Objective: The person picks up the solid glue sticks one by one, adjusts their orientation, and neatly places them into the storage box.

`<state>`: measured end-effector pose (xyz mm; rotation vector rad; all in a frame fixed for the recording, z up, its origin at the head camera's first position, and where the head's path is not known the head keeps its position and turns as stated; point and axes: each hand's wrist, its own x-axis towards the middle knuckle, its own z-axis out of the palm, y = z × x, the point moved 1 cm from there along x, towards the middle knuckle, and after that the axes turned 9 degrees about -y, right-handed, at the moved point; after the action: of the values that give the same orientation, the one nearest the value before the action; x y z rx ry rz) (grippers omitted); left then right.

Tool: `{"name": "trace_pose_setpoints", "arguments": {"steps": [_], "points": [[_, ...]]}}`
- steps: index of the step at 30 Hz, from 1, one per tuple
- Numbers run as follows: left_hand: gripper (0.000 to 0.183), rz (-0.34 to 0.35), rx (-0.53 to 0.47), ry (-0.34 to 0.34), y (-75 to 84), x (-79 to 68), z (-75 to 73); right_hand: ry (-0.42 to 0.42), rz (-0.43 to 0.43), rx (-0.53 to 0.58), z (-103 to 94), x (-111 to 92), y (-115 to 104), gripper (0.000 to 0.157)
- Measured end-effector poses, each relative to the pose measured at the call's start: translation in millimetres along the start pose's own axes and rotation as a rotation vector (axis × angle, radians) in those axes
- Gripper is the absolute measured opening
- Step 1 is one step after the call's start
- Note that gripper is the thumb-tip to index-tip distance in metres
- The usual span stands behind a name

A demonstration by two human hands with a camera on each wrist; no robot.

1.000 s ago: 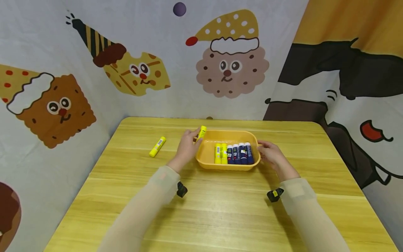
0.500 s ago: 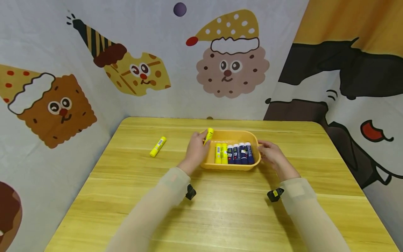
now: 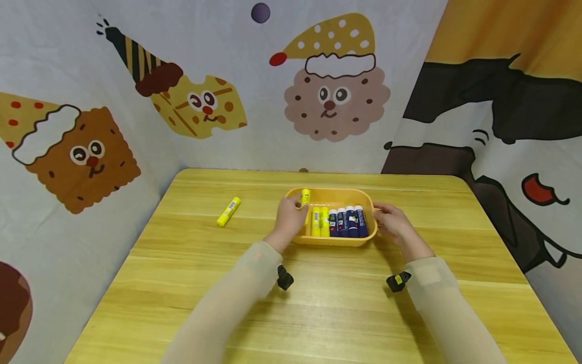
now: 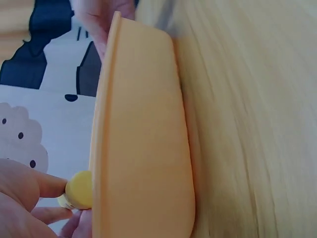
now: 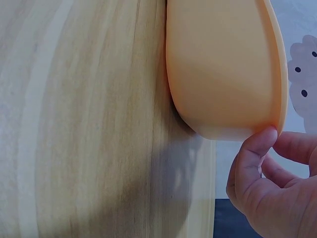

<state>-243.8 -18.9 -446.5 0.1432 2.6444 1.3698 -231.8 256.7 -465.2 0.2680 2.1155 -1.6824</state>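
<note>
My left hand (image 3: pixel 290 218) pinches a yellow glue stick (image 3: pixel 305 196) between thumb and fingers, over the left end of an orange plastic tray (image 3: pixel 334 242). The left wrist view shows one round end of that glue stick (image 4: pixel 80 188) just beyond the rim; the rest is hidden. Inside the tray, two yellow glue sticks (image 3: pixel 320 221) lie side by side, then several dark blue glue sticks (image 3: pixel 347 222) with white caps in the same row. My right hand (image 3: pixel 392 221) grips the tray's right end, thumb and fingers pinching the rim in the right wrist view.
Another yellow glue stick (image 3: pixel 229 212) lies on the wooden table (image 3: pixel 336 308), left of the tray. Behind the table hangs a cloth (image 3: pixel 263 146) printed with cartoon figures. A small black camera is worn on each wrist.
My left hand has moved right with its yellow glue stick, from the tray's left rim to over its inside, and the stick has tilted. My right hand keeps its hold on the tray.
</note>
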Motion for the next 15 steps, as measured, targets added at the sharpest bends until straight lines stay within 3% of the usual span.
{"name": "trace_pose_setpoints", "arguments": {"steps": [3, 8, 15], "points": [[0.048, -0.078, -0.087, -0.025, 1.6, 1.4, 1.6, -0.001, -0.003, -0.001, -0.2, 0.1, -0.1, 0.049], [0.047, -0.185, -0.121, -0.064, 5.9, 3.5, 6.1, 0.002, 0.002, 0.000, -0.8, 0.2, 0.2, 0.048], [0.048, -0.254, -0.151, -0.100, 5.4, 4.3, 8.4, 0.001, 0.001, -0.006, 0.3, 0.3, -0.2, 0.048]]}}
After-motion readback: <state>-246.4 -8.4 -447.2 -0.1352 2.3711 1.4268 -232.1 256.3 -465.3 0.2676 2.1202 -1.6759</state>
